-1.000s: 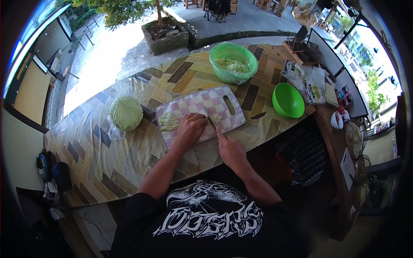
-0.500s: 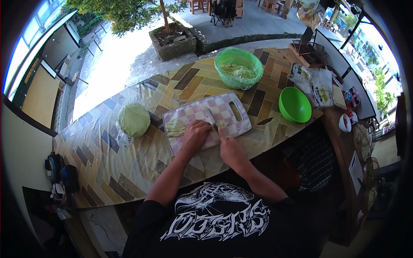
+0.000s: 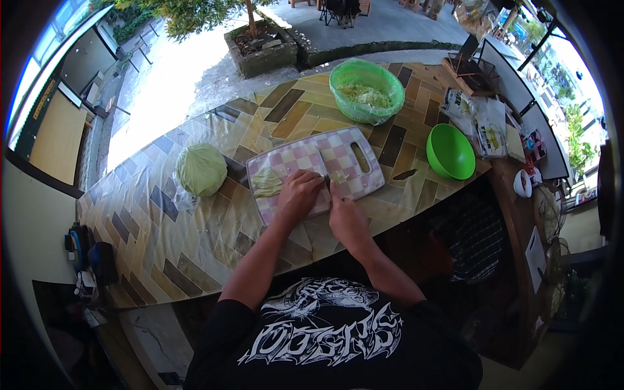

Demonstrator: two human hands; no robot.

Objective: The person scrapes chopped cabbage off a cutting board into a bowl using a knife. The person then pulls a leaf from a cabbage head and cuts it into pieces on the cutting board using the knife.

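A checkered pink and white cutting board (image 3: 335, 151) lies on the table in front of me. My right hand (image 3: 348, 218) is wrapped round the handle of a knife (image 3: 325, 170), whose blade points away from me over the board. Just left of the blade, my left hand (image 3: 300, 195) presses down with curled fingers; what lies beneath them is mostly hidden. Pale green cabbage leaves (image 3: 266, 182) rest on the board's left part, and small shreds (image 3: 339, 177) lie right of the knife. A whole cabbage (image 3: 201, 170) sits left of the board.
Beyond the board stands a green basket (image 3: 365, 116) lined with plastic, holding shredded cabbage. An empty green bowl (image 3: 450, 151) is at the right, near plastic packages (image 3: 489, 130). A small white bowl (image 3: 522, 183) stands farther right. The table's near edge runs close to my forearms.
The whole view has shifted a little. The knife blade has changed its angle slightly beside my left fingers, and both hands stay at the board.
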